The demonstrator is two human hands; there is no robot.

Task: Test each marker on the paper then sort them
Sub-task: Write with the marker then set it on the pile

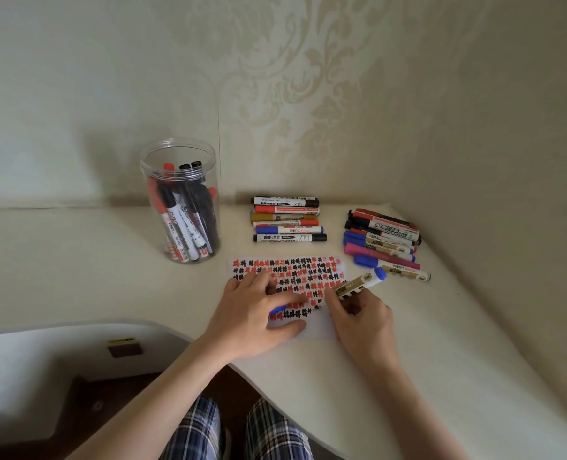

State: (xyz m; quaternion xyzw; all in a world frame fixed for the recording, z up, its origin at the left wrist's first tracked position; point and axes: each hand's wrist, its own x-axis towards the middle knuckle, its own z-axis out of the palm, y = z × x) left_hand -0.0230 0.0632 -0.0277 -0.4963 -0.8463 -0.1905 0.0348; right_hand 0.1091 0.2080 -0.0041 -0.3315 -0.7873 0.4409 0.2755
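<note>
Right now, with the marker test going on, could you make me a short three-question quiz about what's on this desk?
1. True or false: the right hand holds a marker with a blue end over the paper.
2. Where do the markers stand upright? A) clear jar B) a drawer C) a mug
3. Fill in: the left hand rests flat on the ____.

Key:
1. True; the blue end points away from the sheet.
2. A; the others lie in two piles, the middle pile and the right pile.
3. Paper, already covered in red and black marks.
</note>
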